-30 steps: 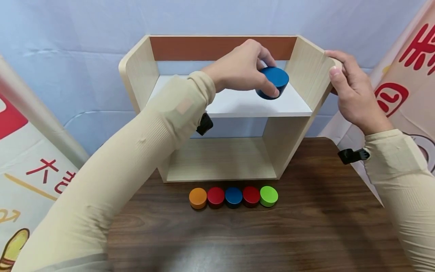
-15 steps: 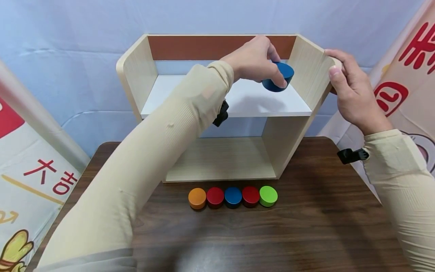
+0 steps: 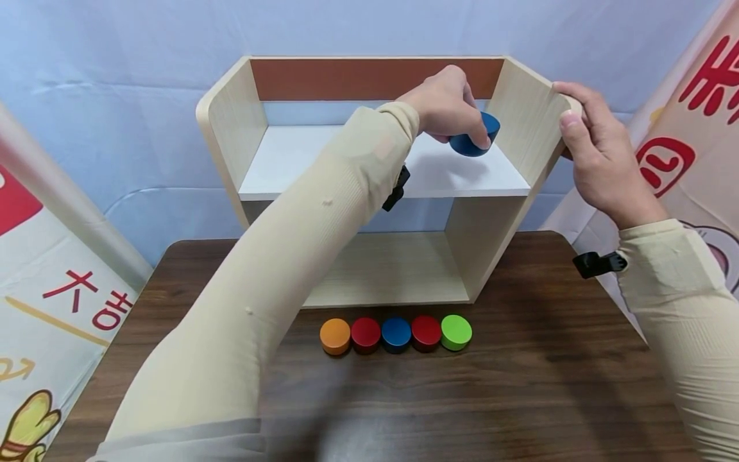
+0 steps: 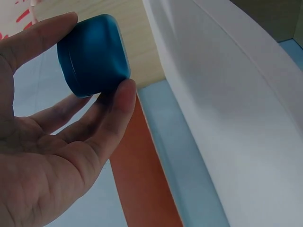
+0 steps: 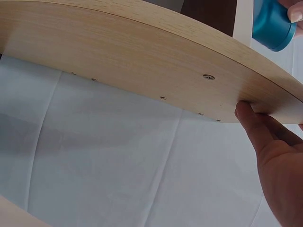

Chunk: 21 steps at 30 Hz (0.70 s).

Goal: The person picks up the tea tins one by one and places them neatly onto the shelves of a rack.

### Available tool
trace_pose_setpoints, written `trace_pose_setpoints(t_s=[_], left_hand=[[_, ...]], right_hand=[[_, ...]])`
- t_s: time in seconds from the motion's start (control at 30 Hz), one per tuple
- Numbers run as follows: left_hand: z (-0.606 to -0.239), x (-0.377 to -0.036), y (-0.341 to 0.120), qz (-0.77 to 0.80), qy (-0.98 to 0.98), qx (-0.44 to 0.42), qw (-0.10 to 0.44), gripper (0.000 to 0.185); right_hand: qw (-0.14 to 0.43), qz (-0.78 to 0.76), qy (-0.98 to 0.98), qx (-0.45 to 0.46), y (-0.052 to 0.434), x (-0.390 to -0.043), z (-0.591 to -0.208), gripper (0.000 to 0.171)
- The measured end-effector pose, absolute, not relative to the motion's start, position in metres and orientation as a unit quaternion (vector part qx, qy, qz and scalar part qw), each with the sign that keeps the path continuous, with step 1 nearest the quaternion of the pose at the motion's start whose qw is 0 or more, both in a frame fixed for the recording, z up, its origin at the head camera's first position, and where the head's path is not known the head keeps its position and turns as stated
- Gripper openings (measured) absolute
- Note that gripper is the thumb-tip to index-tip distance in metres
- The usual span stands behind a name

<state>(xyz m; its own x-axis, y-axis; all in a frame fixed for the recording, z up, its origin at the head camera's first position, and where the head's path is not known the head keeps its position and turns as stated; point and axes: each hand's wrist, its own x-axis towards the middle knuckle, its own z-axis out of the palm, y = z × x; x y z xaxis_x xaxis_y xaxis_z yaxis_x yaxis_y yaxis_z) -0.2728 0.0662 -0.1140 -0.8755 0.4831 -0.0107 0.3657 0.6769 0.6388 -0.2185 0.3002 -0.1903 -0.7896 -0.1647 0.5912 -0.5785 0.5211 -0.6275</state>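
One puck: a blue puck [image 3: 476, 134] is being held just above the right end of the white upper shelf [image 3: 323, 163], close to the shelf unit's right side panel [image 3: 528, 122]; whether it is touching the shelf cannot be told.
Left hand: the left hand [image 3: 444, 106] is reaching into the upper compartment and pinching the blue puck, its fingers [image 4: 113, 111] curling round the rim with the thumb on the opposite side.
Right hand: the right hand [image 3: 600, 160] is gripping the top front corner of the right side panel, fingers [image 5: 251, 118] pressing together against the outer face and the thumb lying along the front edge.
Shelf unit: the wooden shelf unit [image 3: 231, 122] is standing upright on the counter [image 3: 519, 385], with an orange-brown strip across the back.
Five in a row: an orange puck [image 3: 335, 335], a red puck [image 3: 366, 334], a second blue puck [image 3: 396, 334], another red puck [image 3: 426, 332] and a green puck [image 3: 456, 332] are lying side by side, touching, on the counter just before the unit.
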Motion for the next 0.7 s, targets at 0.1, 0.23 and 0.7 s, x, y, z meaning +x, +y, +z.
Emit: trace_pose_setpoints(t_s=[0.1, 0.23, 0.7], left_hand=[[-0.115, -0.275, 0.070, 0.324, 0.914, 0.221, 0.098, 0.043], [-0.117, -0.279, 0.072, 0.315, 0.920, 0.208, 0.108, 0.043], [-0.122, -0.290, 0.073, 0.299, 0.930, 0.169, 0.133, 0.052]], right_hand=[[0.238, 0.436, -0.839, 0.222, 0.300, -0.218, -0.190, 0.047], [0.238, 0.434, -0.841, 0.221, 0.300, -0.218, -0.190, 0.047], [0.240, 0.431, -0.844, 0.213, 0.299, -0.217, -0.191, 0.047]])
